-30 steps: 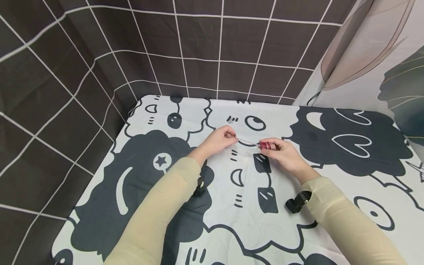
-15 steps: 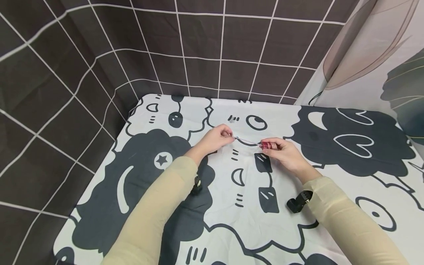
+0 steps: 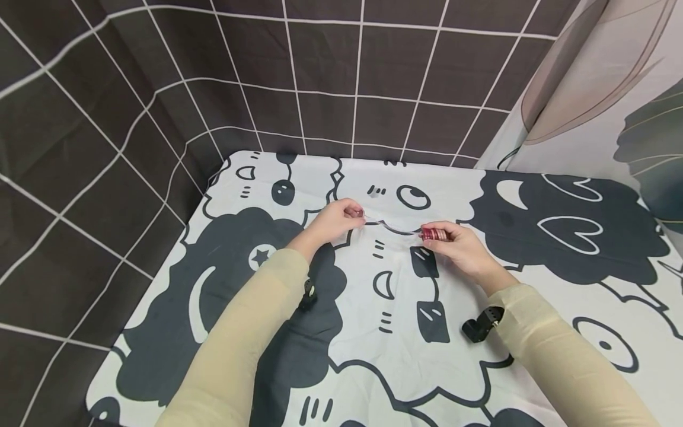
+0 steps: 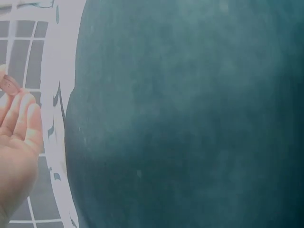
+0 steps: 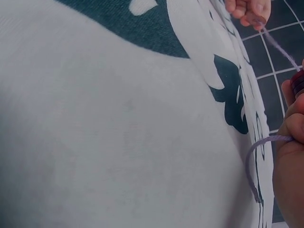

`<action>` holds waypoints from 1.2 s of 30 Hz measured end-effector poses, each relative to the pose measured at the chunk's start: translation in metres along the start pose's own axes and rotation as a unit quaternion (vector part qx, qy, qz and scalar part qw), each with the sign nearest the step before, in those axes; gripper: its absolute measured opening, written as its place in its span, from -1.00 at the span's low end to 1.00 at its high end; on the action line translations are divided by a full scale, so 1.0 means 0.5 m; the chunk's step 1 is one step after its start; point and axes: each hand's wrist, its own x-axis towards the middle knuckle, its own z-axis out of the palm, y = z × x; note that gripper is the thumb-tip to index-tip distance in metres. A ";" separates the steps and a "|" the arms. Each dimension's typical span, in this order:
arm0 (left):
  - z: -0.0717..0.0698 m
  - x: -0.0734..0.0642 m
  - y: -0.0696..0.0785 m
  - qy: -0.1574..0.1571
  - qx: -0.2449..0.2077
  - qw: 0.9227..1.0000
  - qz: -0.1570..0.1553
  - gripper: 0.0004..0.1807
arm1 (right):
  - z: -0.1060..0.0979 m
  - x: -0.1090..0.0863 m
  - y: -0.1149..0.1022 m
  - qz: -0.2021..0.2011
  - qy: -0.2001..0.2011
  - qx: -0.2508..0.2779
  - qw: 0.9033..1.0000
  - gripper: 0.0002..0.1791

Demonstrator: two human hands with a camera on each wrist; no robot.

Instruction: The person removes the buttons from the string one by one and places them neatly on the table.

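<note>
One pink button [image 4: 10, 86] is pinched in the left hand [image 3: 332, 222], above the patterned surface [image 3: 459, 373]. From there a purple string [image 5: 280, 48] runs toward three o'clock to a red stack [image 3: 434, 234]. The right hand [image 3: 463, 251], at three o'clock from the left, grips that stack; in the right wrist view, string leaves it toward nine o'clock, bending to six.

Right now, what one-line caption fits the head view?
Left hand pinching a disc, right hand gripping a red stack, cord running between them over patterned cloth.
</note>
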 end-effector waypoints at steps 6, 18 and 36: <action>-0.014 -0.008 -0.016 0.013 0.014 1.000 -0.013 -0.65 | 0.001 0.002 0.004 0.013 -0.001 -0.006 1.000 -0.53; -0.057 -0.029 -0.054 0.054 0.027 0.998 -0.001 -0.68 | 0.006 0.002 -0.001 0.014 0.005 -0.012 1.000 -0.53; -0.095 -0.051 -0.082 0.115 0.115 0.986 -0.033 -0.65 | 0.003 -0.004 0.007 0.037 0.002 -0.009 0.999 -0.53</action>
